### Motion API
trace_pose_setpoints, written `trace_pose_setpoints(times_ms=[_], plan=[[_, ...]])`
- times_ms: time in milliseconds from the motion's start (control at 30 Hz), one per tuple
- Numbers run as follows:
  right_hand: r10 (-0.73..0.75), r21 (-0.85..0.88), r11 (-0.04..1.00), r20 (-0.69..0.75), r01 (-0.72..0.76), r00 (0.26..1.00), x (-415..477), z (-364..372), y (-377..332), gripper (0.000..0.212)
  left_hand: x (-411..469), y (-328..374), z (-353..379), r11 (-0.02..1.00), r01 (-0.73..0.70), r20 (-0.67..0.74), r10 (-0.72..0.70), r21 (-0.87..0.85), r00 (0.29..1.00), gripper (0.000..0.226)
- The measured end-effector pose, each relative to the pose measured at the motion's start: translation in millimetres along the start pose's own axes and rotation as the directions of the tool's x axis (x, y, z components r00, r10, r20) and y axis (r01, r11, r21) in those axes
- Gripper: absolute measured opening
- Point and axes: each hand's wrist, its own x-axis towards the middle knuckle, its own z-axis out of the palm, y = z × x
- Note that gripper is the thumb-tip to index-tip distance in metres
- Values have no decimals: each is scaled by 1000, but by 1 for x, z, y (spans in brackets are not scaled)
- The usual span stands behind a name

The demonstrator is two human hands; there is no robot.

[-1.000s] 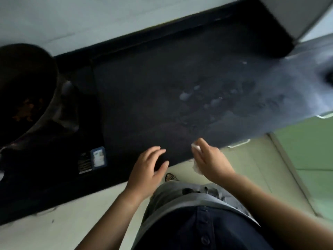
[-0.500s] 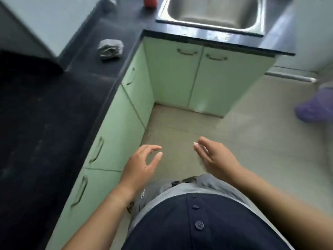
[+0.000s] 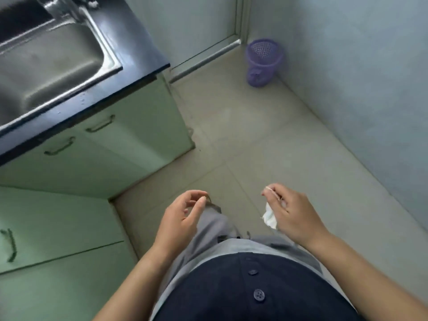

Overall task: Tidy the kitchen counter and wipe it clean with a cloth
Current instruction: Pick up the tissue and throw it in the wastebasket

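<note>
While in right hand (image 3: 294, 212), one tissue (image 3: 269, 216); one purple bin (image 3: 262, 62)

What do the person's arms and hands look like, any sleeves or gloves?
Both arms are bare, with no sleeves showing. The left hand and right hand are ungloved; no watch or ring is visible. Worn: navy buttoned shirt, grey trousers.

Home kitchen: steel sink (image 3: 46, 63) set in a black worktop (image 3: 139, 42) up-left of the hands, green cupboards (image 3: 129, 140) below it, tiled floor (image 3: 254, 147), purple bin (image 3: 264, 61) far ahead.
</note>
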Motion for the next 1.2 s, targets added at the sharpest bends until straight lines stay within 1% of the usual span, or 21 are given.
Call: trace_pose_setpoints(times_ms=[167, 233, 333, 400, 500, 633, 767, 833, 967, 1100, 1200], plan=[[87, -8, 996, -36, -87, 996, 58, -24, 10, 28, 80, 23, 7, 1000, -14, 74, 12, 25, 997, 10], [115, -3, 993, -53, -115, 992, 93, -36, 12, 27, 121, 36, 10, 999, -17, 95, 14, 29, 995, 9], [143, -18, 989, -81, -145, 986, 153, -60, 7, 25, 188, 62, 11, 998, -35, 129, 27, 60, 991, 12], [169, 7, 985, -107, -170, 980, 193, -81, 0, 24, 231, 85, 8, 995, -59, 158, 46, 77, 986, 10], [193, 51, 981, -156, -187, 969, 246, -109, -11, 26, 290, 121, 3, 989, -115, 189, 96, 93, 977, 13], [203, 52, 979, -222, -197, 953, 305, -136, -12, 25, 363, 162, 6, 983, -152, 222, 126, 105, 967, 14], [239, 66, 971, -220, -230, 946, 356, -154, -5, 24, 421, 187, 13, 983, -144, 267, 110, 112, 957, 15], [239, 72, 971, -215, -229, 947, 387, -166, 0, 25, 452, 196, 16, 984, -122, 275, 82, 128, 958, 14], [233, 65, 972, -220, -224, 947, 470, -198, 14, 24, 532, 226, 27, 979, -125, 251, 82, 160, 964, 13], [169, 20, 985, -206, -169, 964, 566, -248, 19, 23, 612, 274, 41, 979, -123, 198, 90, 163, 976, 14], [122, 27, 993, -194, -119, 973, 640, -292, 19, 21, 671, 313, 55, 978, -131, 183, 100, 164, 978, 14]])
